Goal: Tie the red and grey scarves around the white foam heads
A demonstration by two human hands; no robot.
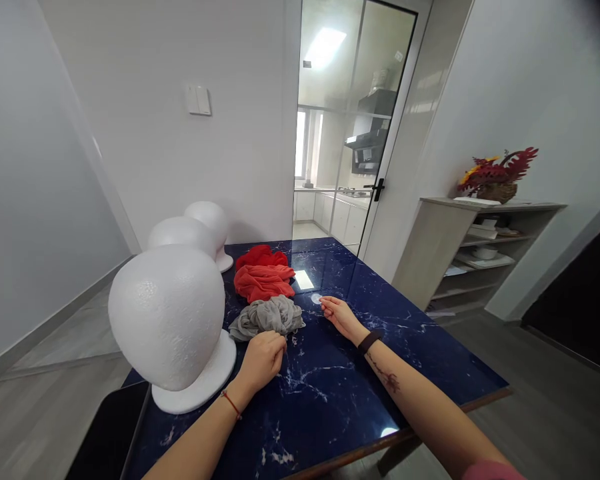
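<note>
Grey cloth point(270, 315) lies bunched just beyond the left hand point(265, 360), near the middle of the frame. That hand is loosely curled with its knuckles up against the near edge of the bundle; from here I can't tell whether it has hold of any fabric. To its right, apart from the cloth, the right hand point(335, 312) has its fingertips drawn together beside a small pale patch point(316, 299), too small to make out, and I can't tell whether they pinch anything.

Behind the grey bundle sit a coral cloth point(265, 284) and a red cloth point(261, 256), in a row. Three white foam heads point(167, 313) line the left side, with a black phone point(113, 430) at lower left. The table point(320, 393) is glossy dark blue with white veining. At upper centre stands a glass door point(347, 113); a shelf unit point(415, 247) is at right, topped by a flower basket point(497, 193).
</note>
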